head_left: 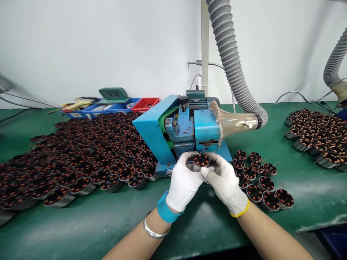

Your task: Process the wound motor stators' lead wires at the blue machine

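Both my hands wear white gloves and meet at the centre of the table. My left hand [184, 180] and my right hand [225, 182] are closed together around one small round stator [201, 161] with copper windings and thin wire ends. They hold it just in front of the blue machine [184, 126]. A silver bangle sits on my left wrist.
A large spread of similar stators [81, 159] covers the green table [81, 224] to the left. A smaller group [260, 180] lies right of my hands, another pile [317, 137] at far right. A grey extraction hose [230, 57] feeds the machine. Coloured bins [116, 105] and a digital clock [113, 94] stand behind.
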Motion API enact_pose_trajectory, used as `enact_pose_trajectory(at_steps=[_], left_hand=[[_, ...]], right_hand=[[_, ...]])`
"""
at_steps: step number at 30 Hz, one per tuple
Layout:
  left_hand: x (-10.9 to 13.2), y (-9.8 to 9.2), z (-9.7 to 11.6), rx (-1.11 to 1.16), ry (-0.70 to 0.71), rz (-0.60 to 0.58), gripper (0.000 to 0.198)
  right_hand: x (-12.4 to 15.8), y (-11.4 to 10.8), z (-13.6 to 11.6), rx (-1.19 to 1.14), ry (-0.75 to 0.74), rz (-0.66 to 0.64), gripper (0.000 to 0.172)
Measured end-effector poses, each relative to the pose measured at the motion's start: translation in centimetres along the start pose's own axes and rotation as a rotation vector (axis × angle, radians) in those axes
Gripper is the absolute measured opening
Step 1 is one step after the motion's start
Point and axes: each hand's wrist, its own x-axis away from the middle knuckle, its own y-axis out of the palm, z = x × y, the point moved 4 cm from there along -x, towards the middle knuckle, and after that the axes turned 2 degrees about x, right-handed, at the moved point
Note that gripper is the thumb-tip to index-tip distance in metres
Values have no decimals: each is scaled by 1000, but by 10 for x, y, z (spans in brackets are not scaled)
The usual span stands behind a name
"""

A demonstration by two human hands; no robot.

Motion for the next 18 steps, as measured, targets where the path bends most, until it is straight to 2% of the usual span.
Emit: enact_pose_trajectory(at_steps=[7,13,18], left_hand=[[-13,12,15,-224,134,56,38],[-15,16,24,-370,170,132,29],[-16,19,23,-392,227,201,26]], right_hand=[[-17,-8,-10,9,-52,99,39],[-23,-11,-15,68,-36,108,37],[-22,-12,-15,33,-14,95,39]])
